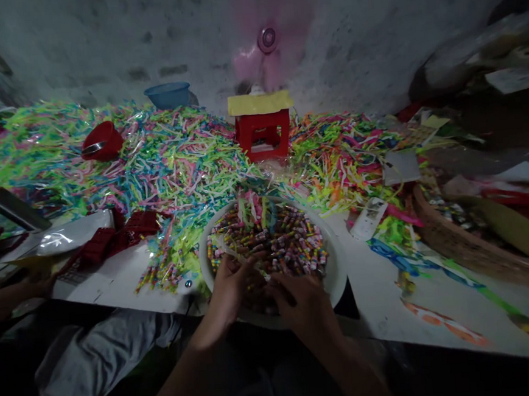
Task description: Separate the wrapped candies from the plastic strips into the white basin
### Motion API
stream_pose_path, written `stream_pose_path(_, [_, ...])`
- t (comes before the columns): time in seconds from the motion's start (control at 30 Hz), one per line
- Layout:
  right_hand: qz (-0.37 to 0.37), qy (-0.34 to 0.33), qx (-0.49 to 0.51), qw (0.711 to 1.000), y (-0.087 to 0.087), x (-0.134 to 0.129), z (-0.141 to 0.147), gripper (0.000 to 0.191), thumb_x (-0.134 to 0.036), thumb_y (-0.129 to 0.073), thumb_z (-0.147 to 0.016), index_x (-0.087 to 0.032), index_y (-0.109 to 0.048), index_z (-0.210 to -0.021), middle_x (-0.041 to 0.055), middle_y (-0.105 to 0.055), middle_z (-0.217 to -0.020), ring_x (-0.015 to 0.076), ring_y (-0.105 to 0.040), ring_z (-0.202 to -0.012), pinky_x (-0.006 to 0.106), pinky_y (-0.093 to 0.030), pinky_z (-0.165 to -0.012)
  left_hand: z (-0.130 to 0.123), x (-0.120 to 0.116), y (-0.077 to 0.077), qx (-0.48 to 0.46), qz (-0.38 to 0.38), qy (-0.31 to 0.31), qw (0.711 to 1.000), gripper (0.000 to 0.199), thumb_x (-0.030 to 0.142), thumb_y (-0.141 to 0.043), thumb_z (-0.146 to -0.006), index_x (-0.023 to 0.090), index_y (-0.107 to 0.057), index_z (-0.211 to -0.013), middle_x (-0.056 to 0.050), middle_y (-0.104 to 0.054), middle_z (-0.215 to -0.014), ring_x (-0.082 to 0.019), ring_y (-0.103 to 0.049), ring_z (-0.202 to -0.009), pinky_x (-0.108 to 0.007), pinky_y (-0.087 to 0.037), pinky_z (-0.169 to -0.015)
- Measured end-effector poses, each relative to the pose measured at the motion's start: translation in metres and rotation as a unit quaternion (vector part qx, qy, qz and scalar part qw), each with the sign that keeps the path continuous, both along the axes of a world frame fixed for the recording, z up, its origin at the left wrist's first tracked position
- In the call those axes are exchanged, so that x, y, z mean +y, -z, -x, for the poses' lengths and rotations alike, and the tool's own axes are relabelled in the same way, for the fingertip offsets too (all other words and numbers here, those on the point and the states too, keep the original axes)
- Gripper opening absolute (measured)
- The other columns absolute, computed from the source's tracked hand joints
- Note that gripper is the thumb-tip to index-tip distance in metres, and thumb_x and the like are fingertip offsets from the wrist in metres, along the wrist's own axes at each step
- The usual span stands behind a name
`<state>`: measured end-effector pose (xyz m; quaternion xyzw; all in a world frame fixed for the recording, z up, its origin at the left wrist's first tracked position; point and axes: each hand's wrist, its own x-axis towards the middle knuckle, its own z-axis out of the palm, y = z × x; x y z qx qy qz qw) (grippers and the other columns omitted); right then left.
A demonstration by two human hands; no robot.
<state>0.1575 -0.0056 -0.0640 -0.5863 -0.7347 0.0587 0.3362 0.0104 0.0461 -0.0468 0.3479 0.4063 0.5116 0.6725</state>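
Note:
A round white basin (341, 271) holds a heap of small, multicoloured banded pieces (290, 235), with some pink, green and blue strips (256, 211) at its far side. Over the basin's near part, my left hand (232, 286) is closed around a pale, thin strip (232, 249) that sticks out past the fingers. Just to its right, my right hand (300, 302) has its fingers pinched together close to the strip's end; whatever is between those fingertips is too small and dark to make out.
Piles of coloured strips (174, 162) spread behind the basin. A red stool (264, 138) stands at the back before a pink fan (267, 41). A red bowl (103, 142) and a blue basin (169, 95) sit left. Another person's arm (16, 297) reaches in at left. A remote (370, 218) lies right.

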Motion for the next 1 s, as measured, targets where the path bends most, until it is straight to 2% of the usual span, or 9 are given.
stream_pose_path(0.3, [0.012, 0.032, -0.009, 0.999, 0.002, 0.005, 0.003, 0.023, -0.032, -0.054, -0.089, -0.023, -0.071, -0.102, 0.006, -0.076, -0.087, 0.0222, -0.069, -0.075, 0.032, -0.047, -0.069, -0.002, 0.0, -0.006, 0.002, -0.003, -0.014, 1.0, 0.043, 0.038, -0.078, -0.068, 0.019, -0.055, -0.099, -0.007, -0.072, -0.097, -0.019, -0.067, -0.076, -0.026, -0.049, -0.059])
stream_pose_path(0.57, [0.041, -0.002, 0.035, 0.999, 0.003, 0.01, -0.001, 0.023, -0.031, -0.055, -0.088, -0.023, -0.071, -0.103, 0.0059, -0.075, -0.094, 0.0244, -0.07, -0.088, 0.035, -0.048, -0.077, -0.003, -0.001, -0.008, 0.008, -0.037, -0.015, 0.999, 0.041, 0.037, -0.075, -0.072, 0.017, -0.054, -0.101, -0.01, -0.071, -0.105, -0.023, -0.068, -0.086, -0.029, -0.05, -0.067])
stream_pose_path(0.7, [0.076, -0.019, 0.049, 0.996, 0.002, 0.01, -0.002, 0.023, -0.03, -0.054, -0.087, -0.022, -0.07, -0.102, 0.0054, -0.075, -0.092, 0.0237, -0.069, -0.085, 0.034, -0.048, -0.077, -0.002, -0.001, -0.009, 0.002, -0.037, 0.0, 0.999, 0.041, 0.038, -0.074, -0.073, 0.018, -0.054, -0.103, -0.011, -0.07, -0.108, -0.024, -0.067, -0.091, -0.032, -0.051, -0.073])
stream_pose_path(0.8, [0.101, -0.018, 0.06, 0.993, -0.004, 0.009, 0.0, 0.019, -0.026, -0.054, -0.085, -0.021, -0.07, -0.094, 0.0056, -0.075, -0.088, 0.0238, -0.068, -0.083, 0.034, -0.046, -0.075, -0.001, -0.001, -0.01, -0.003, -0.042, 0.02, 0.999, 0.037, 0.037, -0.073, -0.074, 0.018, -0.056, -0.102, -0.011, -0.07, -0.109, -0.026, -0.066, -0.098, -0.035, -0.05, -0.081])
stream_pose_path(0.9, [0.136, -0.045, 0.109, 0.984, -0.012, 0.007, 0.001, 0.019, -0.03, -0.05, -0.088, -0.021, -0.067, -0.087, 0.0047, -0.072, -0.084, 0.0213, -0.065, -0.078, 0.031, -0.044, -0.07, 0.001, -0.002, -0.009, -0.001, -0.036, 0.04, 0.999, 0.036, 0.037, -0.073, -0.074, 0.019, -0.057, -0.101, -0.01, -0.07, -0.11, -0.027, -0.065, -0.101, -0.037, -0.049, -0.085])
stream_pose_path(1.0, [0.192, -0.091, 0.197, 0.957, -0.015, 0.008, 0.003, 0.03, -0.04, -0.041, -0.093, -0.02, -0.062, -0.09, 0.0026, -0.067, -0.079, 0.0176, -0.06, -0.073, 0.028, -0.041, -0.064, 0.004, -0.003, -0.007, 0.017, -0.036, 0.049, 0.998, 0.037, 0.038, -0.071, -0.076, 0.018, -0.056, -0.104, -0.009, -0.07, -0.11, -0.028, -0.064, -0.104, -0.04, -0.047, -0.09])
